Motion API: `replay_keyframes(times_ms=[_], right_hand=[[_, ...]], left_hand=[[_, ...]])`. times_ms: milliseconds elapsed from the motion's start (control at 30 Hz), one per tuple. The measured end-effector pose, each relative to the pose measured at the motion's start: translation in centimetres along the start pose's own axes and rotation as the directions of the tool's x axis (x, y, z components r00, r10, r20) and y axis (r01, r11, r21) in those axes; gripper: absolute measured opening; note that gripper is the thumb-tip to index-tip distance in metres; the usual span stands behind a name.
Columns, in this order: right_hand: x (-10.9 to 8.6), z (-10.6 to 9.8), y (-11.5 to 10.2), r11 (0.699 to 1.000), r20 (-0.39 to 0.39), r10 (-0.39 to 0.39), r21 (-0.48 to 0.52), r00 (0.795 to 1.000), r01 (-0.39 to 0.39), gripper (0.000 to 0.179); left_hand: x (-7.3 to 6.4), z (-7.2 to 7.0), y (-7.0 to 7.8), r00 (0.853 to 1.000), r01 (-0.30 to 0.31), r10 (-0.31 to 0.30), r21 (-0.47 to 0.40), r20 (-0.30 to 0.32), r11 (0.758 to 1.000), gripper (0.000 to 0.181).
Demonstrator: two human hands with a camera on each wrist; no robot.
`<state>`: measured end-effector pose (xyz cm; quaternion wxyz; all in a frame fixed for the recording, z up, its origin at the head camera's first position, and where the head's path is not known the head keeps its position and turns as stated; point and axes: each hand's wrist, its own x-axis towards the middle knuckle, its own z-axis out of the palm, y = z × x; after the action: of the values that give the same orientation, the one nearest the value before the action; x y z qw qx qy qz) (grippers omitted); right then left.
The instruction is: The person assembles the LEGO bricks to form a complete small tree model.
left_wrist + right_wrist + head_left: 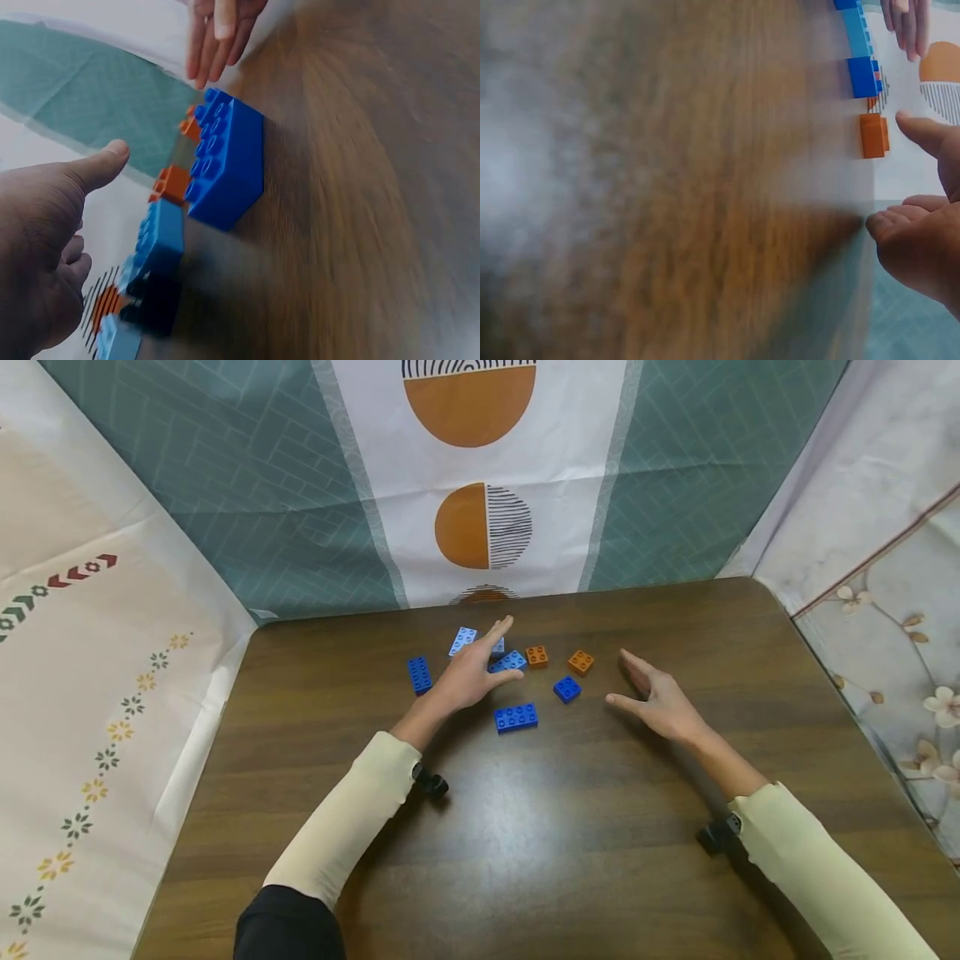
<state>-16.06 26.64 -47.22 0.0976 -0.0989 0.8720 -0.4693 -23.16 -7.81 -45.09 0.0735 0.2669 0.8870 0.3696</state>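
My left hand (471,672), fingers extended and thumb spread, hovers over several toy building bricks and holds nothing. Beneath it, a mid-blue brick (510,662) and a light-blue brick (498,647) are partly covered. Nearer me lies a long blue brick (516,717); another blue brick (420,676) sits left of the hand, and a pale-blue one (463,641) lies behind it. My right hand (663,702) is empty, its thumb apart from the fingers, right of an orange brick (581,662). Between the hands are a second orange brick (537,657) and a small blue brick (567,689).
A brown wooden table (525,860) carries everything. Patterned cloth (660,485) hangs behind its far edge, with floral cloths on both sides. The left wrist view also has a very dark brick-like shape (159,304) between lighter blue bricks.
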Motion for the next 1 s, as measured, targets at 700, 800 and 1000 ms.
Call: replay_keyframes(times_ms=[700,800,1000], right_hand=[[4.2,2.6,-1.5,0.987,-0.176,0.013,0.162,0.984,0.016,0.054],[4.5,3.0,-1.6,0.995,-0.217,0.014,0.102,0.976,0.008,0.051],[5.1,3.4,-1.7,1.000,-0.275,0.000,0.009,0.961,0.003,0.044]], left_hand=[[4.6,3.3,-0.3,0.998,0.013,-0.023,0.207,0.050,0.978,0.059],[4.7,3.5,-0.3,0.999,-0.009,-0.003,0.225,0.054,0.974,0.053],[4.9,3.4,-0.4,0.999,-0.033,0.026,0.215,0.035,0.976,0.048]])
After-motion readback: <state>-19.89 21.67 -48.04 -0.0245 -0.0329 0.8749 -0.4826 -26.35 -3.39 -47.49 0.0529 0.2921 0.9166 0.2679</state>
